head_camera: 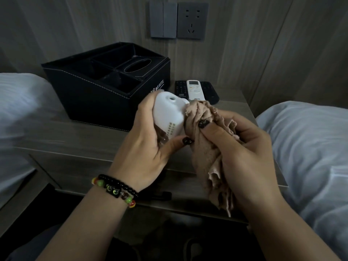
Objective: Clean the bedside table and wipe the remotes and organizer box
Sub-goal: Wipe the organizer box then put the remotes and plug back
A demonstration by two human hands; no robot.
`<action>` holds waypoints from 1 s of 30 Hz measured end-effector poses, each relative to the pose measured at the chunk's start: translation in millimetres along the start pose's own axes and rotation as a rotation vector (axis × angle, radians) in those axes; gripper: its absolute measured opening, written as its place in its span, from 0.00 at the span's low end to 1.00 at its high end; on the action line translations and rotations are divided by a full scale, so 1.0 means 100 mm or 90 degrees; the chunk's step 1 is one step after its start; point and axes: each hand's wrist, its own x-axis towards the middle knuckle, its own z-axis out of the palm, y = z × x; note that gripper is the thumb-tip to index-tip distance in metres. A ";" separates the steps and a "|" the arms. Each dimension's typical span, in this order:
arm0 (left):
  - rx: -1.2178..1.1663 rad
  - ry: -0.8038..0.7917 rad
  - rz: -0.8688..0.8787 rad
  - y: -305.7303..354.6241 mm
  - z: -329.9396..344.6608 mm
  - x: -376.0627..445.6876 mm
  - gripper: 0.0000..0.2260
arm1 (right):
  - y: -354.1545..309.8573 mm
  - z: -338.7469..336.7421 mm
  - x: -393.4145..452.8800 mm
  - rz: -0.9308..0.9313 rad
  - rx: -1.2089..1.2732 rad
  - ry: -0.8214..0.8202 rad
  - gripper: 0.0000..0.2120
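I note left grip [148,140] grasping the light, smooth white device [167,113]; right grip [243,147] clutches the soft cloth [207,140] against it

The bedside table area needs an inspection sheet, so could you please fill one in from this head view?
Surface: wooden bedside table, between two beds.
Job's things: black organizer box at the back left, its visible compartments look empty; white remote lying between two black remotes at the back right.
Clutter: white plastic device held above the table.
Grippers: left hand grips the white device; right hand grips a bunched tan cloth against it.
Cables: nothing seen.
Surroundings: wall switch and socket above; white bedding on both sides.
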 end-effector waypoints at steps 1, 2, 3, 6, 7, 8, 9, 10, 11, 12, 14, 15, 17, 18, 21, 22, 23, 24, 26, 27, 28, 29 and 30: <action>0.023 -0.001 0.012 0.01 0.00 -0.01 0.35 | 0.00 -0.02 0.01 0.004 0.000 0.005 0.08; 0.054 0.000 0.026 0.02 0.01 -0.02 0.34 | -0.01 -0.05 0.03 0.009 -0.003 0.011 0.08; 0.091 -0.001 0.041 0.03 0.01 -0.03 0.33 | -0.01 -0.07 0.04 0.011 -0.010 0.019 0.08; 0.194 -0.014 0.082 0.05 0.02 -0.06 0.30 | 0.00 -0.12 0.07 0.006 -0.051 0.021 0.07; 0.218 -0.020 0.090 0.04 0.01 -0.08 0.29 | 0.01 -0.13 0.08 0.003 -0.068 0.013 0.07; 0.237 -0.024 0.098 0.03 0.01 -0.09 0.28 | 0.02 -0.13 0.08 -0.001 -0.083 0.005 0.07; 0.253 -0.026 0.105 0.02 0.01 -0.10 0.28 | 0.03 -0.14 0.08 -0.009 -0.098 -0.001 0.07; 0.263 -0.024 0.112 0.01 0.00 -0.11 0.27 | 0.04 -0.14 0.08 -0.021 -0.115 -0.005 0.07; 0.266 -0.017 0.117 0.01 -0.01 -0.12 0.27 | 0.05 -0.14 0.08 -0.035 -0.131 -0.010 0.08; 0.261 -0.005 0.120 0.00 -0.02 -0.12 0.27 | 0.06 -0.14 0.08 -0.049 -0.142 -0.015 0.08; 0.233 0.028 0.119 0.00 -0.05 -0.13 0.28 | 0.08 -0.12 0.08 -0.084 -0.162 -0.028 0.09; 0.211 0.045 0.115 0.01 -0.06 -0.13 0.29 | 0.09 -0.11 0.07 -0.101 -0.169 -0.032 0.08; 0.164 0.076 0.099 0.02 -0.06 -0.12 0.31 | 0.11 -0.10 0.06 -0.120 -0.169 -0.038 0.08; 0.143 0.090 0.087 0.02 -0.06 -0.12 0.33 | 0.12 -0.09 0.06 -0.124 -0.164 -0.041 0.08; 0.150 0.109 0.062 0.02 -0.06 -0.11 0.33 | 0.14 -0.08 0.05 -0.166 -0.187 -0.048 0.10; 0.187 0.106 0.069 0.01 -0.07 -0.10 0.32 | 0.15 -0.08 0.04 -0.183 -0.196 -0.045 0.11; 0.235 0.099 0.085 0.01 -0.08 -0.09 0.31 | 0.15 -0.08 0.04 -0.198 -0.203 -0.040 0.11; 0.286 0.090 0.103 0.00 -0.09 -0.09 0.29 | 0.15 -0.07 0.04 -0.216 -0.210 -0.038 0.12; 0.351 0.067 0.124 0.00 -0.07 -0.09 0.26 | 0.17 -0.06 0.03 -0.282 -0.259 -0.040 0.12; 0.354 0.057 0.124 0.01 -0.06 -0.10 0.26 | 0.18 -0.06 0.03 -0.337 -0.310 -0.042 0.11; 0.340 0.055 0.119 0.02 -0.04 -0.10 0.26 | 0.19 -0.07 0.02 -0.397 -0.369 -0.040 0.11; 0.312 0.062 0.109 0.02 -0.03 -0.11 0.27 | 0.21 -0.07 0.02 -0.452 -0.426 -0.032 0.11; 0.275 0.072 0.094 0.02 -0.02 -0.11 0.28 | 0.23 -0.07 0.02 -0.495 -0.473 -0.024 0.11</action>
